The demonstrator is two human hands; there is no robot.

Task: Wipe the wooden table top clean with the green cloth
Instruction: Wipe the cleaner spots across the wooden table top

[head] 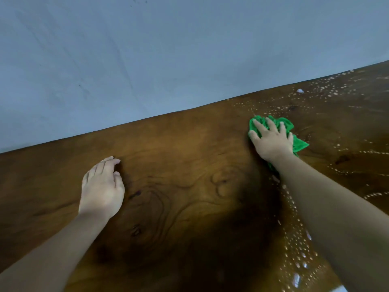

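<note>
A dark wooden table top (185,157) with swirling grain fills the lower part of the view. My right hand (271,140) lies flat, fingers spread, pressing down on a crumpled green cloth (300,144) toward the far right of the table. Cloth shows beyond the fingertips and to the right of the palm. My left hand (102,186) rests on the bare wood at the left, fingers loosely together, holding nothing. Pale droplets and foam streaks (328,91) cover the wood to the right of the cloth.
A plain pale blue-grey wall (147,60) runs right along the table's far edge. More wet spots and glints (299,249) trail down beside my right forearm toward the near right corner. The wood left of the cloth looks dry.
</note>
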